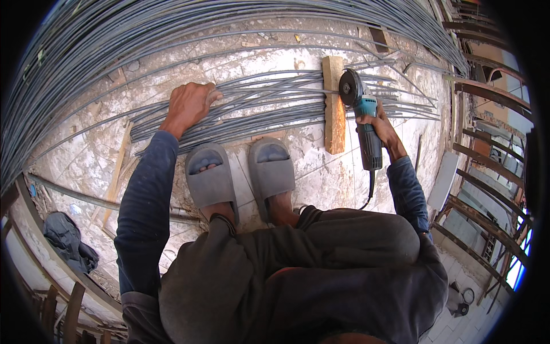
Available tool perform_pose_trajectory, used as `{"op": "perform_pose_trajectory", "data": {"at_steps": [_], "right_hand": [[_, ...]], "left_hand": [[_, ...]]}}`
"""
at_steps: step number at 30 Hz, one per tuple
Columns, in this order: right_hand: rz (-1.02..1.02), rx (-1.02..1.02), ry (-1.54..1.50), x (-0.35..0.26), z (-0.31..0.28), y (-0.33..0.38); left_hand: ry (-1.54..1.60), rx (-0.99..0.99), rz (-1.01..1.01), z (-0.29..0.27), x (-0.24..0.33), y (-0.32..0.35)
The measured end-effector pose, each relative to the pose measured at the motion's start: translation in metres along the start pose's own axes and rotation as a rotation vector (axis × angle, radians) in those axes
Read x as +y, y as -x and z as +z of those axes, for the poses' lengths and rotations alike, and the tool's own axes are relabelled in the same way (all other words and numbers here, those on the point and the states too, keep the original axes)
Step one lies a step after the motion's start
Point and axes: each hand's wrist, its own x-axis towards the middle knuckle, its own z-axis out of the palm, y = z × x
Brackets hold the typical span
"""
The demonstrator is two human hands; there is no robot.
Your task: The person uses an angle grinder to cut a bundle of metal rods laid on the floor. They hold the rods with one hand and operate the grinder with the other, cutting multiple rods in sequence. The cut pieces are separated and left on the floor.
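Note:
I squat over a bundle of thin grey steel rods [269,106] lying across the floor. My left hand [190,104] presses down on the bundle's left part, fingers spread over the rods. My right hand [379,123] grips a teal and grey angle grinder [362,114]; its disc stands on the rods just right of a wooden block [333,106] that lies under the bundle. My feet in grey slippers [240,175] rest just below the rods.
Large coils of steel wire [86,51] curve over the top and left. Rusty metal frames [487,149] stand at the right. A dark cloth bundle [69,241] lies at the lower left. A thin wooden slat [117,172] lies on the stained floor.

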Motion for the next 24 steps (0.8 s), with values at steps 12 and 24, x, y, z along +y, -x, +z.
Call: {"op": "perform_pose_trajectory", "data": {"at_steps": [12,24], "right_hand": [[0.041,-0.002,0.037,-0.003,0.002,0.012],[-0.005,-0.005,0.064,0.003,-0.003,0.005]], "left_hand": [[0.017,0.002,0.002,-0.003,0.001,-0.001],[0.033,0.014,-0.01,-0.002,0.002,0.001]]}}
